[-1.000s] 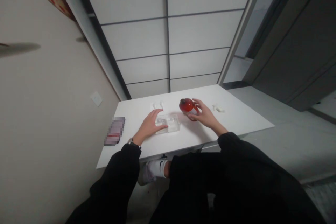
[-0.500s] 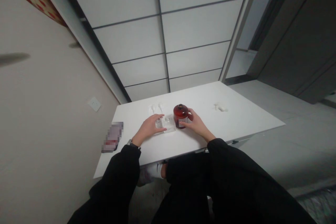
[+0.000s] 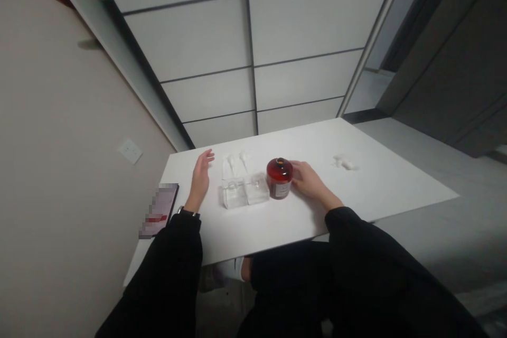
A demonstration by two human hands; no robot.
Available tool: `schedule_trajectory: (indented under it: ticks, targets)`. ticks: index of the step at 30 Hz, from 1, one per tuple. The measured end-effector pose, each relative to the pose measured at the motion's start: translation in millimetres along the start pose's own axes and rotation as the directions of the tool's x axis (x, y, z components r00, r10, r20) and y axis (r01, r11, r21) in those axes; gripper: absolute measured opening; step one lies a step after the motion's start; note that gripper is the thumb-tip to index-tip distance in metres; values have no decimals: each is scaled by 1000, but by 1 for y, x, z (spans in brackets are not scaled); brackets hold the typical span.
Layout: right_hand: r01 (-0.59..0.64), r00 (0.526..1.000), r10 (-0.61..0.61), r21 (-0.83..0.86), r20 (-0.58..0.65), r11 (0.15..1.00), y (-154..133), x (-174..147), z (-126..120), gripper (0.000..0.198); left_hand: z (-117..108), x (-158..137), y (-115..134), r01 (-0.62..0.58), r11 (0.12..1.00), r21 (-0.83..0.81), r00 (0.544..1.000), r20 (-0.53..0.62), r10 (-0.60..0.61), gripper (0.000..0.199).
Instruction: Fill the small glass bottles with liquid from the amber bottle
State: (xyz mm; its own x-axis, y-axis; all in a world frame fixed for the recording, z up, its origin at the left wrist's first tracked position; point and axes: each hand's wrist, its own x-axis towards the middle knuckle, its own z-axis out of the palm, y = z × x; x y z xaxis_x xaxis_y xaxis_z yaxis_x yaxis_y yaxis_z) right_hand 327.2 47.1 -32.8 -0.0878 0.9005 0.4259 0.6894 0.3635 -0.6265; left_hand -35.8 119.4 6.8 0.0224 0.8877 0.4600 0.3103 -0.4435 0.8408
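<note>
An amber-red glass bottle (image 3: pixel 279 175) with a short neck and a pale label stands upright on the white table. Against its right side rests my right hand (image 3: pixel 309 179), fingers loosely extended and partly hidden by the glass, not wrapped round it. Just left of the bottle is a clear plastic box (image 3: pixel 246 196) with two compartments. My left hand (image 3: pixel 200 177) is raised to the left of this box, open and holding nothing. Beyond the box lie small white stick-like pieces (image 3: pixel 237 161), too blurred to name.
Small white pieces (image 3: pixel 347 163) lie on the right part of the white table (image 3: pixel 380 190). A phone-like flat object (image 3: pixel 160 211), partly pixelated, is at the left edge near the wall. White panelled doors (image 3: pixel 214 92) rise behind the table.
My left hand has let go of the clear box and moved left and away. My right thumb has come off the bottle's front, the hand now at its right side. The view has shifted.
</note>
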Motion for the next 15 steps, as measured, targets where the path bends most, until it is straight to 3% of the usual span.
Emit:
schedule_trajectory:
  ticks: [4, 8, 11, 13, 15]
  targets:
    - [13, 1000, -14, 40, 16, 999, 4, 2, -1, 16, 5, 4, -15, 12, 1000, 3, 998, -63, -12, 58]
    - [-36, 985, 51, 92, -164, 995, -2, 13, -28, 21, 9, 0, -11, -24, 999, 37, 999, -38, 25, 53]
    - [-43, 932, 99, 165, -348, 985, -31, 21, -56, 32, 11, -1, -9, -22, 998, 56, 1000, -12, 23, 51]
    - [48, 869, 125, 332, -479, 942, -61, 21, -66, 36, 11, 0, -9, -24, 998, 64, 1000, -10, 25, 50]
    - [135, 858, 92, 394, -505, 909, -88, 18, -64, 26, 12, 0, -9, -25, 997, 75, 1000, -13, 26, 48]
